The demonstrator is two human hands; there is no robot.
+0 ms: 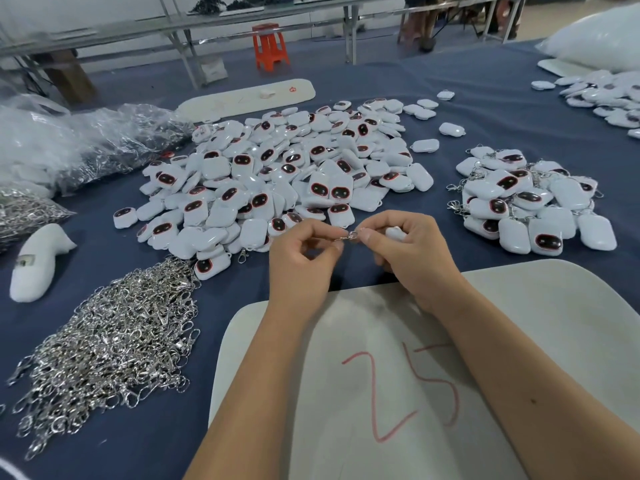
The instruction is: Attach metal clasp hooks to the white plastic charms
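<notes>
My left hand (300, 261) pinches a small metal clasp hook (348, 236) between thumb and fingertips. My right hand (412, 252) pinches the hook's ring end and holds a white plastic charm (394, 233), mostly hidden in its fingers. Both hands meet above the blue cloth, just in front of a big heap of loose white charms (277, 174) with dark red-rimmed faces. A heap of silver clasp hooks (110, 344) lies at the left front. A smaller pile of charms with hooks attached (526, 199) lies to the right.
A white board (519, 341) marked with red numbers lies under my forearms. Clear bags of hooks (86, 143) sit at the far left, beside a white foam piece (34, 261). More charms (606, 98) and a white sack lie far right. An orange stool (270, 46) stands beyond the table.
</notes>
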